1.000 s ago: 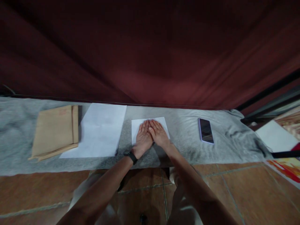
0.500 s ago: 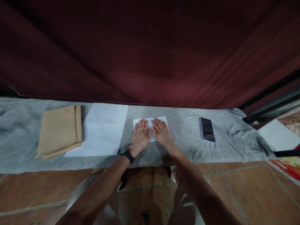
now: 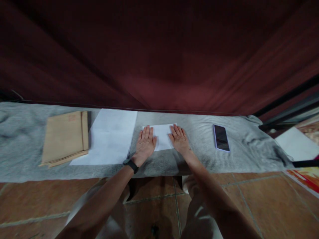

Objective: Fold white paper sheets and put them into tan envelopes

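Note:
A small white piece of paper, perhaps folded, lies flat on the grey cloth. My left hand rests flat over its left end, fingers stretched out and thumb toward the middle. Over the right end lies my right hand, also flat with its fingers slightly spread. Between the two hands the bare white middle of the paper shows. A dark watch is on my left wrist.
Larger white sheets lie to the left, partly under a stack of brown paper envelopes. A phone in a lilac case is on the right. A dark red curtain hangs behind; tiled floor is below.
My hands have slid apart across the small paper, left hand to the left and right hand to the right, uncovering its middle. The other things have stayed in place.

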{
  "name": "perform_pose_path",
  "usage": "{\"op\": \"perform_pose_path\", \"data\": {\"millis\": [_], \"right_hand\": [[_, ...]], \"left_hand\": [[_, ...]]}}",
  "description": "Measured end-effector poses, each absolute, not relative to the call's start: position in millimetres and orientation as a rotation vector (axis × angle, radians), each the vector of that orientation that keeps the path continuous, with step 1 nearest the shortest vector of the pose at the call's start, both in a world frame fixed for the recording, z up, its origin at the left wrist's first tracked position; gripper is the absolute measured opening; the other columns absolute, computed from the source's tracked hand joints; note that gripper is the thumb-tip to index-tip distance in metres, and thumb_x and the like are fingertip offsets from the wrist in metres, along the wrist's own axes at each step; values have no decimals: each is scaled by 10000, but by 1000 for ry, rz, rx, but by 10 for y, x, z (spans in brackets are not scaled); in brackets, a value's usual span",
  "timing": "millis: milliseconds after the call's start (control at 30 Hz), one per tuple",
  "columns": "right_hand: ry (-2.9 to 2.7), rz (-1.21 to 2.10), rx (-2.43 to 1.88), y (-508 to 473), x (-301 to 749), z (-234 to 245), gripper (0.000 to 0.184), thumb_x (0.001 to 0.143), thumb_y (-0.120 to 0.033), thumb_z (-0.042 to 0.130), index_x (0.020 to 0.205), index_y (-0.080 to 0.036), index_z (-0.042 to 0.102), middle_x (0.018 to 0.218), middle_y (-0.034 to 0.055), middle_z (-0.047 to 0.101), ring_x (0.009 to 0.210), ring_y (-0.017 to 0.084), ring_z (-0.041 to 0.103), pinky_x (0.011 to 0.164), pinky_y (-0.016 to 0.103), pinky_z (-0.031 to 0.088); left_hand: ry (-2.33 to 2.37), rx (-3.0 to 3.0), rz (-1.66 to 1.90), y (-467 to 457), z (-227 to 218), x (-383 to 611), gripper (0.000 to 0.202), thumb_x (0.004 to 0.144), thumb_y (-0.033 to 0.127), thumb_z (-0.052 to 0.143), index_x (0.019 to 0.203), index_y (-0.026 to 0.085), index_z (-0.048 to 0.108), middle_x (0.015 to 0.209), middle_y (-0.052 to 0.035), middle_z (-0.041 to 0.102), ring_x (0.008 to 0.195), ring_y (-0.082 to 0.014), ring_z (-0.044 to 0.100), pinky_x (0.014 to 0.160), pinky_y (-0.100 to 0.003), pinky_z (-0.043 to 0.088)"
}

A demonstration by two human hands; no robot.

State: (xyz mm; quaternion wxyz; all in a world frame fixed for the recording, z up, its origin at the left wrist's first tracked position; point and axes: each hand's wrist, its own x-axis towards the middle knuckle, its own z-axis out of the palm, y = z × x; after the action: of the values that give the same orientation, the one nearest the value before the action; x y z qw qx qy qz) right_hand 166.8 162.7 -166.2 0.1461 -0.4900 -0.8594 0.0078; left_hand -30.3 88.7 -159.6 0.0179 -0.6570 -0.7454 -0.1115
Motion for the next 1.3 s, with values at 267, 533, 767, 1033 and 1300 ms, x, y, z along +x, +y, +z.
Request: {"op": "perform_pose_path", "data": {"millis": [267, 533, 767, 1033, 1300], "right_hand": [[-2412, -7, -1498, 1680, 1857, -1643, 552, 1076, -392, 337, 1536, -115, 462, 1601, 162, 430, 1471, 306, 412, 1216, 518, 278], [-2415, 110, -1377, 1605, 1743, -1499, 556, 1081, -351, 296, 1553, -87, 425, 1653, 130, 345, 1536, 267, 311, 1245, 463, 277], [-2613, 203, -1171, 1387, 1490, -1562, 517, 1084, -370, 345, 1563, -195, 430, 1655, 71, 354, 1537, 233, 315, 1263, 457, 261], [-2626, 150, -1224, 1368, 1507, -1564, 512, 1083, -352, 352, 1568, -202, 422, 1656, 73, 346, 1533, 249, 325, 1261, 470, 249], [-2665, 163, -1221, 1373, 1519, -1571, 517, 1066, -266, 356, 1571, -180, 416, 1656, 82, 347, 1540, 259, 306, 1264, 466, 232]], "left_hand": [[-2338, -2052, -327, 886, -1572, -301, 637, 1042, 380, 265, 1592, 64, 308, 1667, -172, 291, 1568, -285, 227, 1275, -494, 195], [-2334, -2047, -316, 891, -1585, -295, 636, 1043, 386, 263, 1591, 67, 310, 1663, -173, 305, 1569, -287, 225, 1276, -504, 179], [-2330, -2045, -334, 892, -1593, -306, 614, 1044, 383, 276, 1598, 121, 316, 1671, -157, 294, 1565, -286, 239, 1267, -521, 198], [-2287, -2123, -378, 857, -1478, -134, 608, 1051, 349, 253, 1572, 51, 348, 1673, -172, 289, 1571, -279, 217, 1292, -472, 167], [-2180, -2309, -418, 813, -1505, 111, 642, 1053, 428, 268, 1593, 83, 310, 1659, -142, 339, 1572, -249, 223, 1293, -463, 181]]}}
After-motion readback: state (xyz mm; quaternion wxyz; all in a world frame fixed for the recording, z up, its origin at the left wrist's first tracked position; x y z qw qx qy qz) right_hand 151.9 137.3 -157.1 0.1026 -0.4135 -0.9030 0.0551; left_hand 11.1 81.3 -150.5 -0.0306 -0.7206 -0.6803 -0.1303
